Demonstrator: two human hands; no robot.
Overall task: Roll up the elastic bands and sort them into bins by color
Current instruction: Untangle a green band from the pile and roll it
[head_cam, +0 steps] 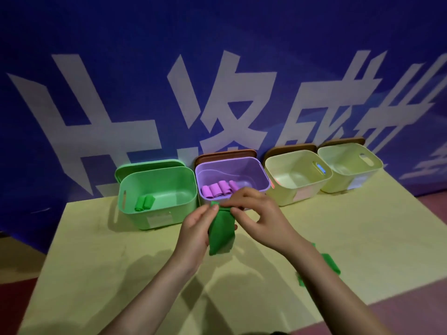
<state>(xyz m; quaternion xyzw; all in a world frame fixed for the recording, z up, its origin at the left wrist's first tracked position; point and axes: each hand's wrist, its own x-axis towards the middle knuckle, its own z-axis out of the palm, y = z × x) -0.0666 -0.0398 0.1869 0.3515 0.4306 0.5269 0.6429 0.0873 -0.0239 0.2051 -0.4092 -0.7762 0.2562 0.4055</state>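
Green elastic band [222, 228]: pinched at its top edge between your left hand [197, 229] and right hand [258, 217], hanging below your fingertips above the desk [121, 250]. Green bin [157, 197]: beyond your left hand, two green rolls [144, 203] inside.

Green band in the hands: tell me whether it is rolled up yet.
Not yet rolled. The green band hangs flat and long while the left hand and right hand pinch its top end.
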